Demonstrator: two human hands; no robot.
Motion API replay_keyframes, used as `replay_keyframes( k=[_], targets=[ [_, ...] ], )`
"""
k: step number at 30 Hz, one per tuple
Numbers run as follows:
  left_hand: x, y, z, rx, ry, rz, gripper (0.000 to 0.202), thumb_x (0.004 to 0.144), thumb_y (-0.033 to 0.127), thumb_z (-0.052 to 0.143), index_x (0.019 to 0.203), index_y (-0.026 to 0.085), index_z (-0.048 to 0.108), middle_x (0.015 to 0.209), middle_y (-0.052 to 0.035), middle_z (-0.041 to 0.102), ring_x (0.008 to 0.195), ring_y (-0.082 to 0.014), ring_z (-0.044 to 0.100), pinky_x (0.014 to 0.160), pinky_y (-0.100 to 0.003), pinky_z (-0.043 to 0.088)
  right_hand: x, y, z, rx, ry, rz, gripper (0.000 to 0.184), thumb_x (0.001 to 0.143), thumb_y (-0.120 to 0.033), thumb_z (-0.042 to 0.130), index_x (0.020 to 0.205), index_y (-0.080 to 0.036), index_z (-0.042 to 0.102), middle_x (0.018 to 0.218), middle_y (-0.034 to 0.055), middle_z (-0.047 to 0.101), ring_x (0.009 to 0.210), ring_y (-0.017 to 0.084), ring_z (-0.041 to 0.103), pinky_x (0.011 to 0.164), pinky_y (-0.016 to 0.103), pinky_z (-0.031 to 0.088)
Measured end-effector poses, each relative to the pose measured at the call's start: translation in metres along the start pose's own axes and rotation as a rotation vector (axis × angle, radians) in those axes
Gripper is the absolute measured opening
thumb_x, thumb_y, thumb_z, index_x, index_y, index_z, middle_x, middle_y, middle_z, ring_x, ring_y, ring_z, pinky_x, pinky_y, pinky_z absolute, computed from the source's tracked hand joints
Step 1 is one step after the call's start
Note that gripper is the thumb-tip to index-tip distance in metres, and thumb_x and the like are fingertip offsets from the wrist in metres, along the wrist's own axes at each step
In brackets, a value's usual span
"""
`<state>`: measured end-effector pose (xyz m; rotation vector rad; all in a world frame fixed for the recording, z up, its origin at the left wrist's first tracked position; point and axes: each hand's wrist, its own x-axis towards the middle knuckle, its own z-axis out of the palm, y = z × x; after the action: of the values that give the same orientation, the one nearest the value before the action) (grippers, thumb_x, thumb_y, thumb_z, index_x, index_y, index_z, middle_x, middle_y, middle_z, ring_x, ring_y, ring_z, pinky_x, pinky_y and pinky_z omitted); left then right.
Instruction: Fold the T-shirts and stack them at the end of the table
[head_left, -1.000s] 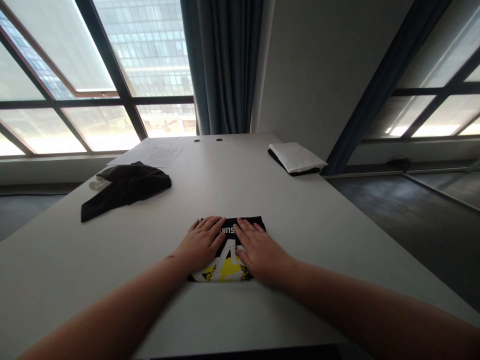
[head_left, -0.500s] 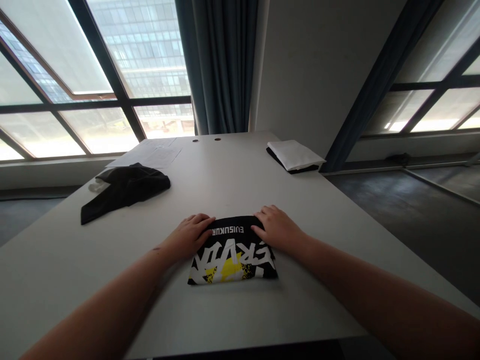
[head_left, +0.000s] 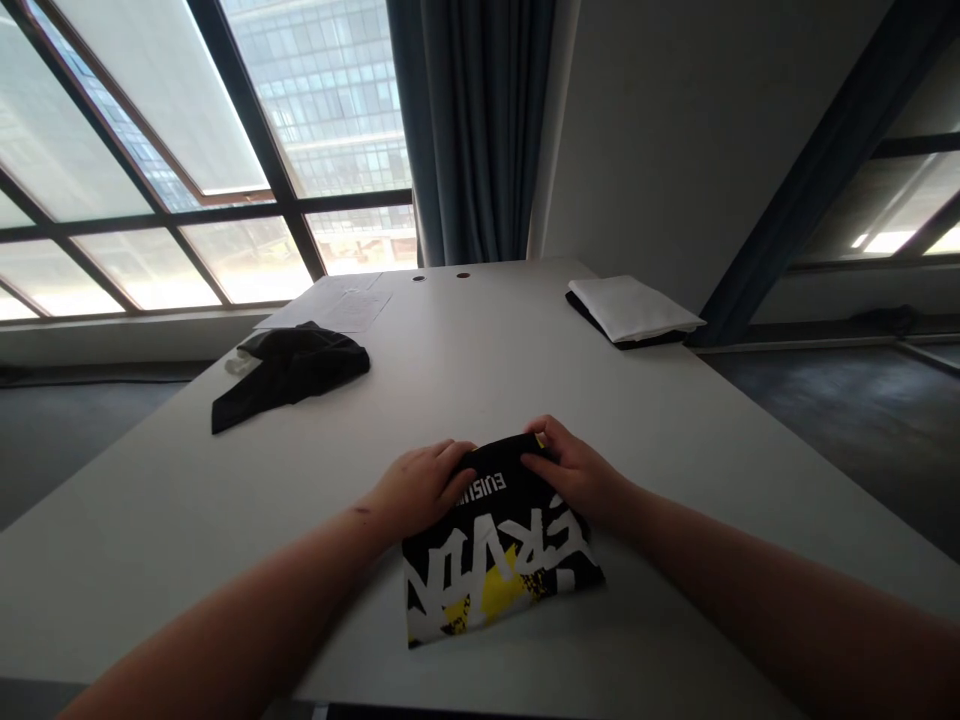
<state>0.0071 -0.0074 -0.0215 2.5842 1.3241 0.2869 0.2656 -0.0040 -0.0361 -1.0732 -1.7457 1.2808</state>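
Observation:
A folded black T-shirt (head_left: pixel 495 545) with white lettering and yellow patches is in front of me, tilted, its far edge gripped in both hands. My left hand (head_left: pixel 426 485) is closed on the far left corner, thumb on top and fingers over the edge. At the far right corner my right hand (head_left: pixel 574 465) pinches the cloth between thumb and fingers. The print reads upside down from my side. Part of the small lettering is hidden by my left thumb.
The white table (head_left: pixel 480 370) carries a crumpled black garment (head_left: pixel 296 368) at the left and sheets of paper (head_left: pixel 337 300) behind it. Folded white cloth (head_left: pixel 634 308) lies over a black one at the far right. Windows and a blue curtain (head_left: pixel 469 130) stand behind.
The T-shirt lay flat; now its far edge is pinched and the T-shirt is turned slightly, nearer me. The view has swung left, so everything appears further right.

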Motion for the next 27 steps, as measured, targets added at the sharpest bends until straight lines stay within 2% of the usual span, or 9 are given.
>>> replay_keyframes(
  k=[3, 6, 9, 11, 13, 17, 21, 24, 27],
  targets=[
    [0.002, -0.003, 0.001, 0.011, -0.047, -0.068, 0.041, 0.107, 0.045, 0.032, 0.128, 0.022, 0.058, 0.112, -0.0087, 0.075, 0.101, -0.0271, 0.071, 0.089, -0.042, 0.054, 0.004, 0.007, 0.000, 0.247, -0.009, 0.122, 0.042, 0.088, -0.050, 0.070, 0.112, -0.026, 0.044, 0.089, -0.0015, 0.067, 0.071, 0.017, 0.064, 0.063, 0.030, 0.052],
    [0.002, -0.008, 0.000, 0.049, -0.052, -0.132, 0.042, 0.107, 0.044, 0.028, 0.121, 0.022, 0.061, 0.106, -0.0092, 0.076, 0.095, -0.0281, 0.072, 0.085, -0.042, 0.053, 0.004, 0.006, -0.003, 0.426, -0.054, 0.188, 0.058, 0.086, -0.046, 0.075, 0.129, -0.032, 0.038, 0.097, -0.0009, 0.070, 0.076, 0.019, 0.070, 0.068, 0.033, 0.057],
    [0.002, -0.013, -0.001, 0.049, -0.040, -0.188, 0.042, 0.107, 0.044, 0.027, 0.116, 0.024, 0.064, 0.101, -0.0080, 0.077, 0.093, -0.0278, 0.072, 0.082, -0.040, 0.052, 0.001, 0.000, -0.009, 0.504, -0.259, 0.234, 0.075, 0.086, -0.041, 0.077, 0.145, -0.036, 0.032, 0.112, 0.0033, 0.071, 0.093, 0.024, 0.073, 0.081, 0.044, 0.060],
    [0.003, -0.018, -0.001, 0.042, -0.035, -0.203, 0.042, 0.106, 0.044, 0.028, 0.113, 0.025, 0.065, 0.100, -0.0075, 0.077, 0.092, -0.0270, 0.072, 0.082, -0.039, 0.051, -0.001, -0.003, -0.012, 0.434, -0.428, 0.257, 0.070, 0.084, -0.040, 0.079, 0.144, -0.031, 0.044, 0.122, 0.0076, 0.069, 0.106, 0.028, 0.072, 0.092, 0.049, 0.059],
    [0.003, -0.022, -0.002, 0.027, -0.039, -0.200, 0.042, 0.106, 0.044, 0.029, 0.111, 0.025, 0.066, 0.100, -0.0075, 0.077, 0.091, -0.0264, 0.072, 0.082, -0.038, 0.051, -0.001, -0.004, -0.013, 0.315, -0.513, 0.251, 0.062, 0.083, -0.038, 0.080, 0.139, -0.025, 0.056, 0.131, 0.0104, 0.066, 0.117, 0.030, 0.068, 0.100, 0.050, 0.055],
    [0.004, -0.028, -0.003, -0.043, -0.066, -0.193, 0.045, 0.105, 0.045, 0.028, 0.113, 0.024, 0.067, 0.100, -0.0080, 0.077, 0.091, -0.0265, 0.071, 0.082, -0.038, 0.051, -0.001, -0.001, -0.008, 0.204, -0.473, 0.212, 0.069, 0.083, -0.033, 0.080, 0.147, -0.026, 0.055, 0.140, 0.0103, 0.064, 0.125, 0.031, 0.063, 0.106, 0.049, 0.053],
    [0.002, -0.031, -0.006, -0.087, -0.076, -0.168, 0.045, 0.104, 0.045, 0.031, 0.125, 0.026, 0.067, 0.116, -0.0076, 0.076, 0.104, -0.0277, 0.070, 0.091, -0.040, 0.051, 0.001, -0.008, -0.015, 0.201, -0.443, 0.195, 0.074, 0.084, -0.029, 0.079, 0.152, -0.026, 0.051, 0.139, 0.0102, 0.065, 0.123, 0.029, 0.065, 0.105, 0.047, 0.054],
    [0.000, -0.034, -0.009, -0.072, -0.084, -0.144, 0.045, 0.104, 0.045, 0.031, 0.128, 0.028, 0.066, 0.118, -0.0060, 0.075, 0.105, -0.0273, 0.070, 0.090, -0.039, 0.051, 0.007, -0.026, -0.037, 0.183, -0.428, 0.218, 0.073, 0.086, -0.029, 0.076, 0.153, -0.026, 0.049, 0.136, 0.0109, 0.067, 0.117, 0.029, 0.068, 0.100, 0.047, 0.057],
    [-0.001, -0.037, -0.010, -0.054, -0.084, -0.154, 0.043, 0.104, 0.046, 0.032, 0.118, 0.028, 0.069, 0.114, -0.0048, 0.076, 0.100, -0.0256, 0.071, 0.084, -0.037, 0.050, 0.020, -0.053, -0.069, 0.061, -0.461, 0.208, 0.071, 0.086, -0.029, 0.076, 0.152, -0.028, 0.050, 0.136, 0.0099, 0.067, 0.116, 0.028, 0.069, 0.099, 0.047, 0.058]
  ],
)
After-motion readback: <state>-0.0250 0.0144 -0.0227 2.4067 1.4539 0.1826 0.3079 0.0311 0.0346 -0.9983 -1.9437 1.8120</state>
